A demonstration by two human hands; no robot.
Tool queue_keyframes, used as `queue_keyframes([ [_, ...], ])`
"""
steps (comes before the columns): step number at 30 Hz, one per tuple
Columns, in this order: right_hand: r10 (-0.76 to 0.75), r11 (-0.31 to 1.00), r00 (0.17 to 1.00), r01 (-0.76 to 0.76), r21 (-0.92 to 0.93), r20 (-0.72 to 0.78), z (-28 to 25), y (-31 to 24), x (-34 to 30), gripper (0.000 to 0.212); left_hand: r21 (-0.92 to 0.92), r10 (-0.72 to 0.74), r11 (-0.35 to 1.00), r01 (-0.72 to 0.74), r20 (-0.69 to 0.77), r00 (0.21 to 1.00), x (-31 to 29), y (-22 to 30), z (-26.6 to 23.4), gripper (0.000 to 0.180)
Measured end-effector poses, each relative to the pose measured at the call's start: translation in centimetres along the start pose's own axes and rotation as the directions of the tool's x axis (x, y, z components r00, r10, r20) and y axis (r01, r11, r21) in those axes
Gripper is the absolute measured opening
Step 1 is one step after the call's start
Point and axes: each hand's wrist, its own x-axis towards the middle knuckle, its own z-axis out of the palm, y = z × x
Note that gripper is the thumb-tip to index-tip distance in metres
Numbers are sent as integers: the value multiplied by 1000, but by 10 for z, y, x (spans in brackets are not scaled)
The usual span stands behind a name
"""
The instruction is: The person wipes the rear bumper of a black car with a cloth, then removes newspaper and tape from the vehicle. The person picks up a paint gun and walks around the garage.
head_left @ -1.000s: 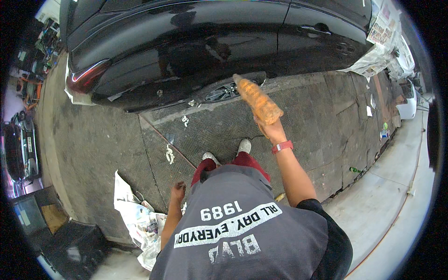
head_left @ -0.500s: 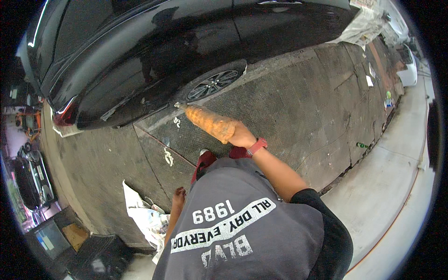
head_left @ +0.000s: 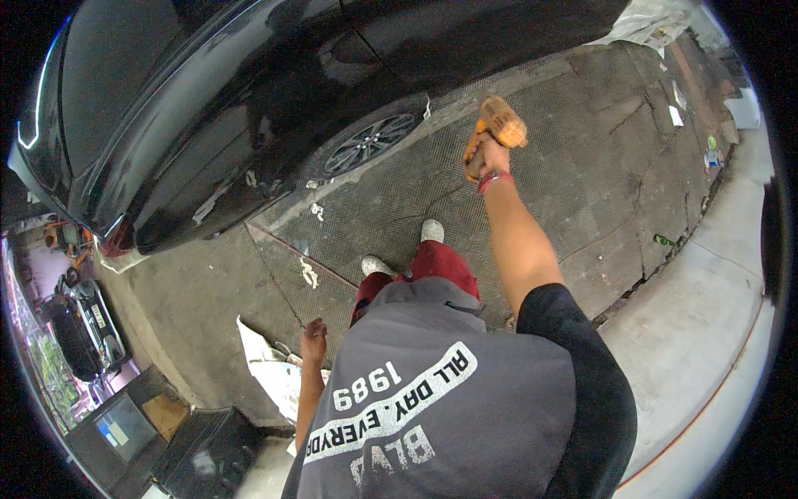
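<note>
My right hand [head_left: 490,155] is wrapped round the handle of an orange, pistol-shaped heat gun [head_left: 504,125]. The gun is held out over the floor, to the right of the car's wheel [head_left: 371,143] and apart from it. A thin dark cord [head_left: 442,200] trails from the handle toward my feet. At my left side hangs my left hand [head_left: 314,329], its fingers curled in and nothing visible in them. Beside it lies crumpled white sheeting [head_left: 270,366]. A glossy black car [head_left: 274,91] stands across the far side, in front of me.
Torn white scraps [head_left: 309,273] lie on the textured dark floor [head_left: 549,208]. My shoes [head_left: 431,231] stand close to the car. Dark boxy items [head_left: 204,453] are at the lower left. A green object [head_left: 662,240] lies by the pale strip on the right. Sheeting [head_left: 657,21] hangs at the far right.
My right hand has swung right and away from me with the heat gun, away from beside the car's wheel. My left hand still hangs at my side.
</note>
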Motion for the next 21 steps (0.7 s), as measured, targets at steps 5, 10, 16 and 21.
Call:
queue_keyframes([
  [5, -78, 963, 996, 61, -264, -53, 0, 35, 1, 8, -264, -152, 952, 153, 26, 988, -28, -5, 25, 34],
  [10, -490, 364, 588, 809, -462, 643, 20, 150, -32, 35, -132, -184, 976, 173, -74, 980, -56, -30, 42, 34],
  [16, 28, 340, 411, 853, -396, 911, 88, 176, -152, 36, -37, -203, 979, 202, -27, 979, -46, 51, 47, 36],
  [21, 100, 432, 365, 822, -371, 926, 110, 130, -182, 38, 8, -40, 999, 40, -56, 998, -22, 31, 36, 37],
])
